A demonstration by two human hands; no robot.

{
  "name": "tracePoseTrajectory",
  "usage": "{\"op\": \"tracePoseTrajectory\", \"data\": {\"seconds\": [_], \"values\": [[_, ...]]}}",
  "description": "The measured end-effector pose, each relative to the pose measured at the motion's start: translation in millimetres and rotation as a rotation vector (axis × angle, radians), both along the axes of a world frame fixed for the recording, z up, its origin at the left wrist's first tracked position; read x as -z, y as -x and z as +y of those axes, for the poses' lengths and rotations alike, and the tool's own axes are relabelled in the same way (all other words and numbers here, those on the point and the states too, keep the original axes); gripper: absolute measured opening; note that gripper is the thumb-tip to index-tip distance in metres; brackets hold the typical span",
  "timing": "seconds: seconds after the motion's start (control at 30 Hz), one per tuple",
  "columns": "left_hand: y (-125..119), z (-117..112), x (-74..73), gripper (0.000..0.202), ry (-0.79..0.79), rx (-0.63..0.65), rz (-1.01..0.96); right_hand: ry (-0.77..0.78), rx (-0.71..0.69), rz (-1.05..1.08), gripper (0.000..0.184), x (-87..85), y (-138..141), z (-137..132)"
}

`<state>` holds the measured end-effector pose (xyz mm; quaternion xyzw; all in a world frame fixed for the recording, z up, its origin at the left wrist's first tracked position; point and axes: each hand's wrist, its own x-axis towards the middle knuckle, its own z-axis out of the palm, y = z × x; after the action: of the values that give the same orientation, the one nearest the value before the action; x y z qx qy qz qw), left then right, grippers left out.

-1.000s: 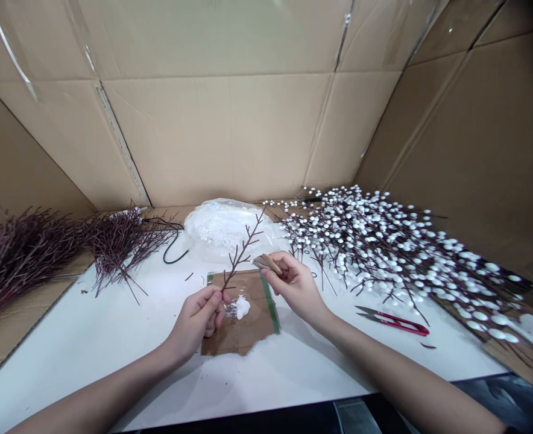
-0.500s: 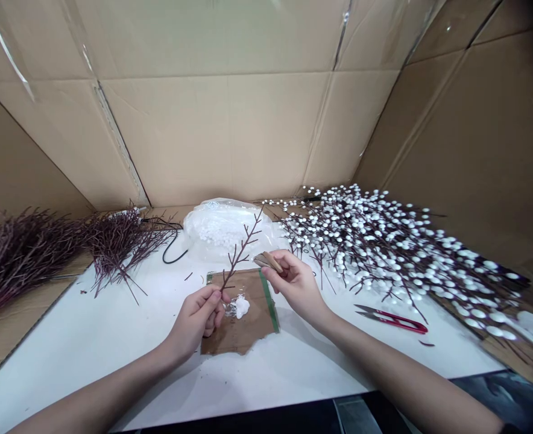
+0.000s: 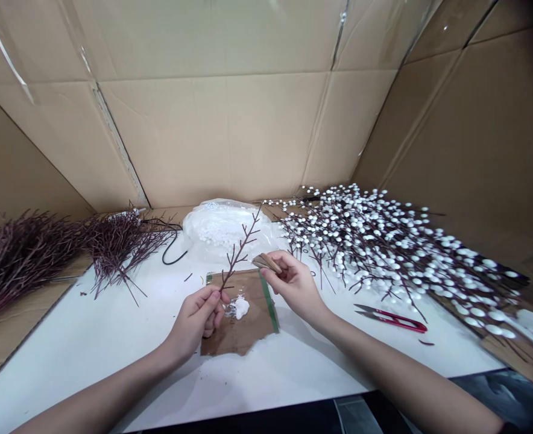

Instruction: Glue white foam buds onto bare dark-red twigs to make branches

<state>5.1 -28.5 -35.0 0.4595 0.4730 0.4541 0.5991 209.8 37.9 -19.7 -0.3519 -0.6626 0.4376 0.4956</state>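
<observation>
My left hand (image 3: pixel 198 319) pinches the lower end of a bare dark-red twig (image 3: pixel 242 247) that rises up and to the right. My right hand (image 3: pixel 296 284) is closed on a small brown stick-like piece (image 3: pixel 266 262), held close to the twig's middle. Below both hands lies a brown cardboard scrap (image 3: pixel 243 313) with a green edge, and on it sits a small blob of white paste (image 3: pixel 240 307).
Bare dark-red twigs (image 3: pixel 44 250) are heaped at the left. Finished branches with white buds (image 3: pixel 397 250) fill the right. A clear bag of white beads (image 3: pixel 223 229) lies behind the hands. Red-handled snips (image 3: pixel 391 319) rest on the white tabletop (image 3: pixel 90 337). Cardboard walls (image 3: pixel 230 120) surround everything.
</observation>
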Motion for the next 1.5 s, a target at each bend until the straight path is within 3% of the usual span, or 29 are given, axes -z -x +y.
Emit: {"op": "tracePoseTrajectory", "data": {"seconds": [0.3,1.13,1.5], "values": [[-0.1,-0.7,0.9,0.032,0.001,0.01,0.028,-0.011,0.02,0.087,0.012,-4.4,-1.9,0.1],[-1.0,-1.2,0.0,0.033,-0.02,-0.004,0.065,-0.013,0.048,0.008,0.016,-1.0,-2.6,2.9],[-1.0,0.4,0.5,0.037,-0.043,-0.052,0.103,-0.03,0.146,0.113,0.015,-12.0,-3.6,-0.9]]}}
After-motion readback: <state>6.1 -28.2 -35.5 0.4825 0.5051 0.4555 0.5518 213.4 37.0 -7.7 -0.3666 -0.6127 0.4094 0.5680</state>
